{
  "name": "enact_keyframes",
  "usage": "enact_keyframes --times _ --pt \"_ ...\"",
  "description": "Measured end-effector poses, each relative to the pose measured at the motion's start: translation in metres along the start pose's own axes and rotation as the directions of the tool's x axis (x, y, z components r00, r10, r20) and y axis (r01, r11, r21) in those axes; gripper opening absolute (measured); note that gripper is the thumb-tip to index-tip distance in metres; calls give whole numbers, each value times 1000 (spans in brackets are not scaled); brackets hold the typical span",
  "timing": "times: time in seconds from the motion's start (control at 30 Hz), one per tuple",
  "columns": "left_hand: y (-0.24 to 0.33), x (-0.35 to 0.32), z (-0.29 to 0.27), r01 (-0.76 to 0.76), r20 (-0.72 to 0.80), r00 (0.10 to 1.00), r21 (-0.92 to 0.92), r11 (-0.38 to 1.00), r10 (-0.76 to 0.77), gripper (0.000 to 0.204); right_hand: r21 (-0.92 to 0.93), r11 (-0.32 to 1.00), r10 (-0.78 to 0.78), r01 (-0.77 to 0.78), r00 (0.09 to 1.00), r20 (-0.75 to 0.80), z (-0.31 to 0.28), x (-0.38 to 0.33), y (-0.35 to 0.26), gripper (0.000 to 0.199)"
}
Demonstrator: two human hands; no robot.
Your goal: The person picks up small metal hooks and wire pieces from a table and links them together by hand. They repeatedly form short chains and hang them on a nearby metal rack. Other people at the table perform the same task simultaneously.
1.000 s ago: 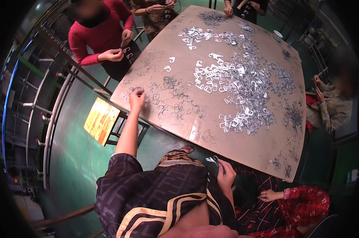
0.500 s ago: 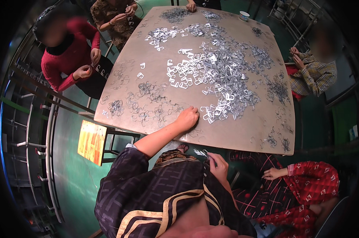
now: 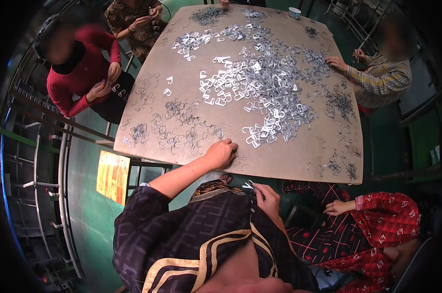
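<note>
My left hand (image 3: 221,154) rests at the near edge of the table, fingers bent down beside a few thin, dark wire clips (image 3: 237,160). Its fingertips look pressed together, but what they pinch is hidden. Just off the table edge, in front of my body, my right hand (image 3: 267,199) is closed on small silver metal hooks (image 3: 249,185) that stick out past the fingertips. A large heap of similar flat silver hooks (image 3: 274,97) spreads across the middle of the table.
The brown table (image 3: 182,88) also carries scattered wire clips (image 3: 182,127) at left and more wire pieces (image 3: 340,105) at right. A white cup (image 3: 294,13) stands at the far edge. Several people sit around. A wooden stool (image 3: 112,177) is at left.
My left hand has drawn back slightly toward the table's near edge, away from the heap. The person in plaid at right has reached a hand onto the table. The view has shifted a little.
</note>
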State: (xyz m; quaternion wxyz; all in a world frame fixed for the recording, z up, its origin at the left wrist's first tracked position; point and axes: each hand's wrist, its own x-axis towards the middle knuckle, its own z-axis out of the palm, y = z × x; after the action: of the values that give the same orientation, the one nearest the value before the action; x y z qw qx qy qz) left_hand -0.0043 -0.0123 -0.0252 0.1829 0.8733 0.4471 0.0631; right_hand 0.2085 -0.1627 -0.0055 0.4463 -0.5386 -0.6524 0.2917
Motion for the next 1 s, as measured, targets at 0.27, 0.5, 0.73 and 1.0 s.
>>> enact_keyframes --times 0.27,0.5,0.73,1.0 --pt "40 -23 37 192 -250 943 -126 973 -218 76 9 1000 10 -11 999 37 -2 2 -1 19" --pt "-19 -6 12 332 -432 816 -192 923 -384 44 11 1000 0 0 1000 25 -3 4 -3 19" --pt "-42 7 20 61 -414 897 -231 971 -155 32 -4 1000 -1 1 999 48 -1 0 -3 19" --pt "-66 -3 -4 259 -416 884 59 964 -212 13 -5 999 33 -33 999 -26 -3 -8 2 22"
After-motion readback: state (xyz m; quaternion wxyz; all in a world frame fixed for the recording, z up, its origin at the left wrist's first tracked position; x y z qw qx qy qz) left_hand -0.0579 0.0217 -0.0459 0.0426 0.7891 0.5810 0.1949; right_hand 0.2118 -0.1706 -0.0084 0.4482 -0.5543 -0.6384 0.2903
